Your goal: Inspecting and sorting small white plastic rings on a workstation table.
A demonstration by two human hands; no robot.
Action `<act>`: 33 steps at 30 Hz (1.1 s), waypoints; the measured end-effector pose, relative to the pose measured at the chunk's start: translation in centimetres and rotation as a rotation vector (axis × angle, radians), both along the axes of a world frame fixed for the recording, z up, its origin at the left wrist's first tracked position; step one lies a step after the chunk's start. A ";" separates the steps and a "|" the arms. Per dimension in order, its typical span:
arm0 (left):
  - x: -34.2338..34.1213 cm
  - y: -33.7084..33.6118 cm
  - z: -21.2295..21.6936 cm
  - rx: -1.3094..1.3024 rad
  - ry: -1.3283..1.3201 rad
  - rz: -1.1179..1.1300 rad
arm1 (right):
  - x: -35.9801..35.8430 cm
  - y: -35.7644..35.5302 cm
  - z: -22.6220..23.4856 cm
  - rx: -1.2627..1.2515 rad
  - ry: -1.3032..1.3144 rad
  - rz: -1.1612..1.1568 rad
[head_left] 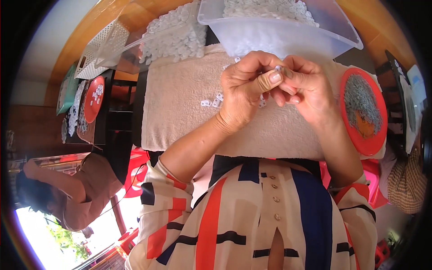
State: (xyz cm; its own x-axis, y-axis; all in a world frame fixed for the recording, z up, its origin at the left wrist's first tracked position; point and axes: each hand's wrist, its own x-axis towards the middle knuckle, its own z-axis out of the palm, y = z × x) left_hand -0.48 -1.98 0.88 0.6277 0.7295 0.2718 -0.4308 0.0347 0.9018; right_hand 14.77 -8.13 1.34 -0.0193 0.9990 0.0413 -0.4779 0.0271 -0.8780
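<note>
Above the towel, my left hand [246, 87] and my right hand [310, 87] meet with thumbs and fingertips pinched together. Between them shows the pale tip of a small white plastic piece [278, 68]; the fingers cover most of it. Whether both hands grip the same piece is hard to see, but their thumb tips nearly touch at it. Under and left of my hands, several small white plastic pieces [218, 101] with holes lie on the beige towel [180, 112]. Others lie partly hidden behind my left hand.
A clear bin [288, 36] of white pieces stands ahead, another clear container [175, 38] of them to its left. At right lies a red plate [345, 112] heaped with small grey parts. A person [85, 189] sits at far left, near another red plate [93, 112] with white pieces.
</note>
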 end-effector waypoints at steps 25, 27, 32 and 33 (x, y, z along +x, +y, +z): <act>-6.4 10.9 9.9 0.640 0.457 0.906 | 2.0 0.1 1.8 0.105 -0.130 -0.422; -5.4 8.9 8.0 0.808 0.345 0.995 | 2.1 -0.4 2.0 0.138 -0.133 -0.471; -3.0 3.5 2.9 0.868 0.462 0.619 | 1.3 -0.6 2.7 0.173 -0.187 -0.466; -2.4 3.6 1.6 0.876 0.469 0.491 | 1.2 -0.5 2.6 0.174 -0.189 -0.460</act>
State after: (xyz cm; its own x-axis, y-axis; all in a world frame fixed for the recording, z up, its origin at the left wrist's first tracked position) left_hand -2.87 1.65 2.47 0.4985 0.5989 0.6268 0.1674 -0.7759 0.6082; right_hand 15.94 -8.62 3.92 0.3969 0.8845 0.2453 -0.2159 0.3497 -0.9116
